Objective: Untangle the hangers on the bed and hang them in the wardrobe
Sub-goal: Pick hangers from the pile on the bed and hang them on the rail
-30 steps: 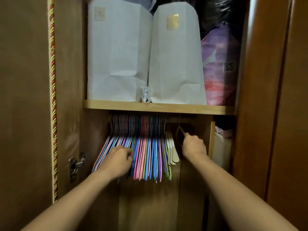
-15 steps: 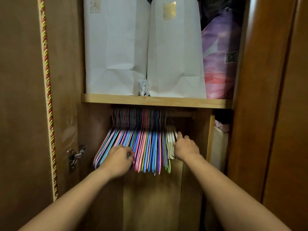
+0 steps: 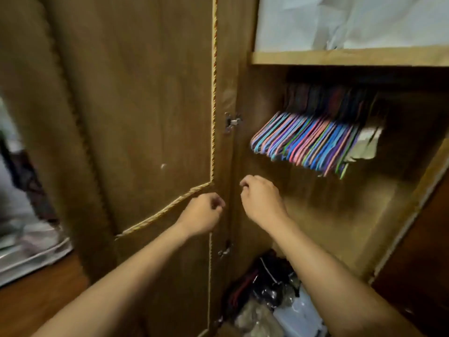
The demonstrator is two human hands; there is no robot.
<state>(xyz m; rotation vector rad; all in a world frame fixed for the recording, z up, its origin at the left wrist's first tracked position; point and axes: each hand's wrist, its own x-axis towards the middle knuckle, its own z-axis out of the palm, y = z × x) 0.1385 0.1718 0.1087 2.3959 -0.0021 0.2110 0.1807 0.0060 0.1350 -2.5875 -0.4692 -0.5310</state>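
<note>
A dense row of colourful hangers (image 3: 306, 144) hangs from the rail under the wardrobe shelf (image 3: 340, 58), with a few white ones (image 3: 366, 144) at its right end. My left hand (image 3: 202, 215) hovers in front of the open wardrobe door (image 3: 136, 117), fingers loosely curled, holding nothing. My right hand (image 3: 261, 200) hangs just inside the wardrobe, below and left of the hangers, fingers loosely curled and empty. Neither hand touches the hangers. The picture is blurred by motion.
White paper bags (image 3: 340, 20) stand on the shelf. Dark bags and plastic-wrapped items (image 3: 269, 295) lie on the wardrobe floor. A door hinge (image 3: 232, 121) sits at the left edge of the opening. Part of a bed (image 3: 21, 249) and wooden floor show at far left.
Both hands have let go of the hangers and pulled back and down. The view has swung left and downward, so the hangers now sit at upper right.
</note>
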